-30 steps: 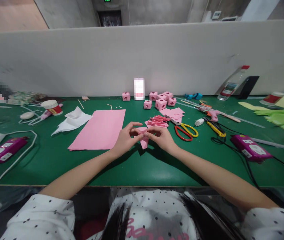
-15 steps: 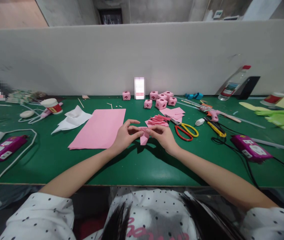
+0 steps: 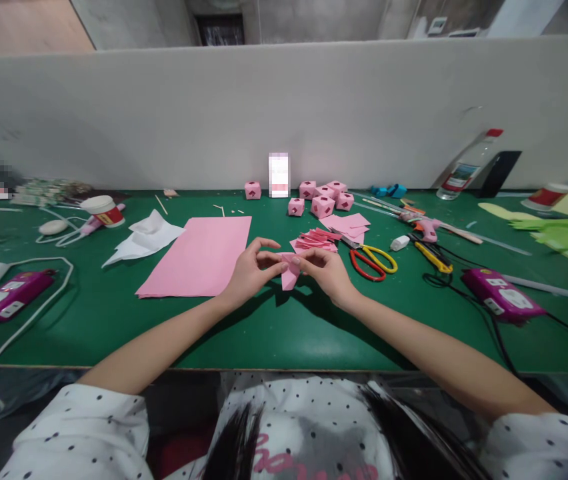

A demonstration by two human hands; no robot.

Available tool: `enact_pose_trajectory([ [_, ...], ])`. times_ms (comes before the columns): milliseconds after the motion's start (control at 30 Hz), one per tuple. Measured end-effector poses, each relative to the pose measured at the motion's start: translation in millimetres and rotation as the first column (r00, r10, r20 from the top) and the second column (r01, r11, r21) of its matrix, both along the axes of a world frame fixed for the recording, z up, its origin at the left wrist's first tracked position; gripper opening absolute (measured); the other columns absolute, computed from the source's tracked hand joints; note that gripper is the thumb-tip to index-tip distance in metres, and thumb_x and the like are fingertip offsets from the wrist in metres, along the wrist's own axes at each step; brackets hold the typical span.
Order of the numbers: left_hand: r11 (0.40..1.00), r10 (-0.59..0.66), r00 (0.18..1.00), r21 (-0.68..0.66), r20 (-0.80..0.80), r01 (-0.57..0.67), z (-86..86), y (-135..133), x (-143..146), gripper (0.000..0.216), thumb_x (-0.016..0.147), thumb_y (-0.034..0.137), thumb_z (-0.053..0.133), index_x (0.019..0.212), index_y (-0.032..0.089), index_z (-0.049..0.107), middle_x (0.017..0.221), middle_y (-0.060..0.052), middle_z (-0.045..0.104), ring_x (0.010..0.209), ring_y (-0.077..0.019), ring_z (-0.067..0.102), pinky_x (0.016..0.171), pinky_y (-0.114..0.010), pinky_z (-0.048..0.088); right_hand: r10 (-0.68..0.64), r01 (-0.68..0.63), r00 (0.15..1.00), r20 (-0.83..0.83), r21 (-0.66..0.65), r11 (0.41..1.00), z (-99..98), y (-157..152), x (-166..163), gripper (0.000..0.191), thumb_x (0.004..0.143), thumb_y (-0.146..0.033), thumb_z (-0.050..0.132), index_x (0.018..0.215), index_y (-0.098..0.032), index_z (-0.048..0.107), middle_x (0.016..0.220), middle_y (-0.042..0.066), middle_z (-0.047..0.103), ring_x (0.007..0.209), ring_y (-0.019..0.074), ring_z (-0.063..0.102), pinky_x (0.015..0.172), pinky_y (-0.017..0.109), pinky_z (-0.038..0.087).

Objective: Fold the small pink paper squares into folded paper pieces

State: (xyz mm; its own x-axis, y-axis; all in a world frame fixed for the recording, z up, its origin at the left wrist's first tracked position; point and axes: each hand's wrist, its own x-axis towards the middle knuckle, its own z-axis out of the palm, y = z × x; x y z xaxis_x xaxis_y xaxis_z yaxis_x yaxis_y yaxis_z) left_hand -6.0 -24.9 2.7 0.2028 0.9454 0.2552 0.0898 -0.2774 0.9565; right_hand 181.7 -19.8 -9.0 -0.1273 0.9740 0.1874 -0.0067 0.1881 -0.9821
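Observation:
My left hand and my right hand meet above the green table, both pinching one small folded piece of pink paper held just off the surface. A large pink paper sheet lies flat to the left of my hands. Behind my right hand sits a pile of small pink folded pieces and some pink squares. Several finished pink paper cubes stand further back near the grey partition.
Yellow and red scissors, a pink glue gun and a yellow cutter lie to the right. Purple power strips with cables sit at both sides. White tissue, a cup, a bottle and green paper stand around.
Both hands have shifted a little while working the small pink piece; its fold has tightened between the fingertips. Nothing else on the table has moved.

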Motion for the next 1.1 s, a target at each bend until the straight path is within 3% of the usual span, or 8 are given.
enact_pose_trajectory([
  [133, 1.000, -0.025, 1.000, -0.009, 0.010, 0.025, 0.2, 1.0, 0.1, 0.044, 0.074, 0.038, 0.078, 0.106, 0.019, 0.057, 0.082, -0.002, 0.070, 0.078, -0.0173, 0.068, 0.074, -0.030, 0.053, 0.022, -0.022, 1.000, -0.005, 0.015, 1.000, 0.5, -1.3, -0.3, 0.036, 0.067, -0.049, 0.080, 0.076, -0.016, 0.069, 0.070, 0.001, 0.067, 0.064, 0.0129, 0.058, 0.062, 0.026, 0.046],
  [367, 0.997, -0.072, 0.997, -0.026, -0.038, 0.071, 0.8, 3.3, -0.2, 0.034, 0.076, 0.047, 0.073, 0.085, 0.015, 0.070, 0.081, -0.004, 0.070, 0.073, -0.0154, 0.063, 0.070, -0.028, 0.051, 0.040, -0.046, 0.997, 0.070, 0.093, 0.995, 0.2, -1.9, 1.8, 0.034, 0.071, -0.047, 0.077, 0.075, -0.015, 0.068, 0.072, 0.003, 0.068, 0.067, 0.0149, 0.060, 0.066, 0.028, 0.048],
  [533, 0.999, -0.039, 0.998, -0.011, -0.052, 0.038, 1.3, 2.3, -0.8, 0.033, 0.074, 0.048, 0.075, 0.079, 0.015, 0.071, 0.078, -0.005, 0.071, 0.070, -0.0152, 0.061, 0.067, -0.027, 0.050, 0.043, -0.050, 0.997, 0.070, 0.100, 0.994, -0.9, -1.7, 1.1, 0.035, 0.072, -0.050, 0.076, 0.076, -0.016, 0.067, 0.073, 0.003, 0.067, 0.067, 0.0146, 0.059, 0.066, 0.028, 0.048],
  [733, 1.000, 0.010, 0.999, 0.004, -0.039, -0.010, 3.5, 1.9, -1.4, 0.031, 0.074, 0.045, 0.075, 0.074, 0.015, 0.069, 0.069, -0.002, 0.067, 0.065, -0.0132, 0.058, 0.064, -0.026, 0.048, 0.165, -0.166, 0.983, 0.086, 0.009, 0.986, -4.8, -2.3, -1.6, 0.039, 0.072, -0.053, 0.075, 0.076, -0.015, 0.067, 0.071, 0.002, 0.065, 0.063, 0.0123, 0.055, 0.061, 0.026, 0.043],
  [967, 1.000, 0.008, 0.999, 0.008, -0.038, -0.007, 4.5, 1.0, -0.3, 0.029, 0.077, 0.043, 0.073, 0.072, 0.015, 0.066, 0.066, 0.000, 0.063, 0.063, -0.0120, 0.056, 0.061, -0.024, 0.045, 0.091, -0.106, 0.979, 0.182, 0.070, 0.992, -5.5, -3.7, -0.2, 0.040, 0.074, -0.054, 0.073, 0.071, -0.015, 0.066, 0.066, 0.000, 0.062, 0.059, 0.0115, 0.051, 0.057, 0.025, 0.039],
  [1100, 1.000, 0.017, 1.000, 0.003, -0.020, -0.017, 5.6, 0.6, 0.2, 0.031, 0.076, 0.045, 0.073, 0.073, 0.015, 0.066, 0.067, -0.001, 0.063, 0.062, -0.0126, 0.056, 0.060, -0.025, 0.047, 0.146, -0.147, 0.986, 0.082, 0.007, 0.989, -2.3, -4.4, -1.7, 0.038, 0.071, -0.052, 0.076, 0.072, -0.014, 0.067, 0.067, 0.000, 0.063, 0.061, 0.0113, 0.053, 0.060, 0.026, 0.041],
])
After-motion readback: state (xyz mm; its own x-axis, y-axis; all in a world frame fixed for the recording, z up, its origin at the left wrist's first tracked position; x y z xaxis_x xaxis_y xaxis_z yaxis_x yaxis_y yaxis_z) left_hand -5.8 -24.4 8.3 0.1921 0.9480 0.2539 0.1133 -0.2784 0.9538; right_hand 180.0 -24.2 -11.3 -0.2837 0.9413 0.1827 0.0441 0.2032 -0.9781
